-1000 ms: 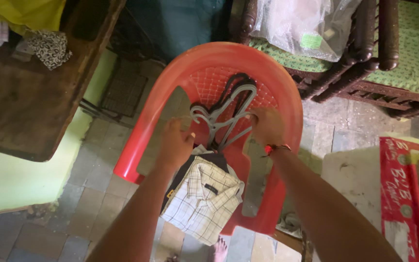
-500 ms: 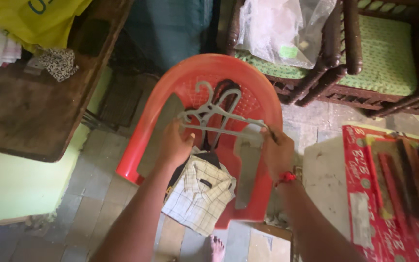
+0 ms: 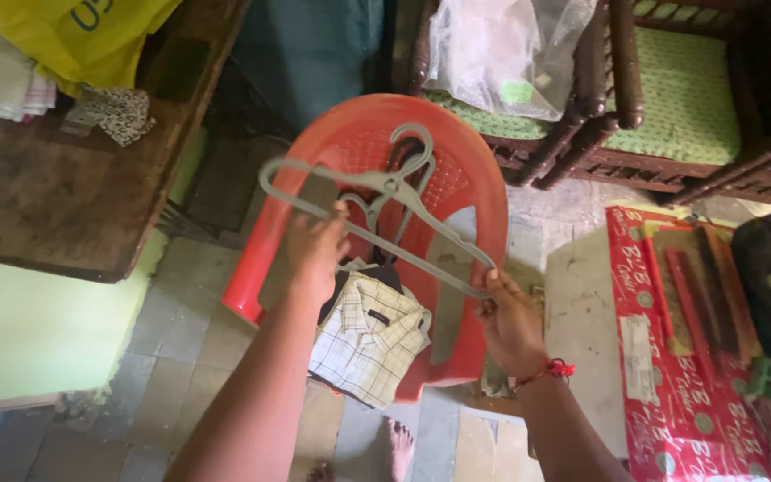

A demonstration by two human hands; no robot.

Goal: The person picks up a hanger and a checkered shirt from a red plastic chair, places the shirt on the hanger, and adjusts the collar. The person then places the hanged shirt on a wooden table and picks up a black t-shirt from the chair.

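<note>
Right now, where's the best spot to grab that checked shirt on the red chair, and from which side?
Probably the collar end of the checked shirt, coming from above. It lies folded flat on the red plastic chair seat with its lower edge hanging off the front, and both hands are up on the grey hanger, so the top is open.

A hanger [image 3: 377, 214] is held above the chair [image 3: 484, 178], the left hand [image 3: 314, 250] at its middle bar and the right hand [image 3: 509, 319] at its right end. A folded shirt [image 3: 369, 337] lies on the chair seat, more hangers [image 3: 408, 165] behind it. A table [image 3: 55, 196] stands to the left, a box [image 3: 684, 357] to the right.
</note>
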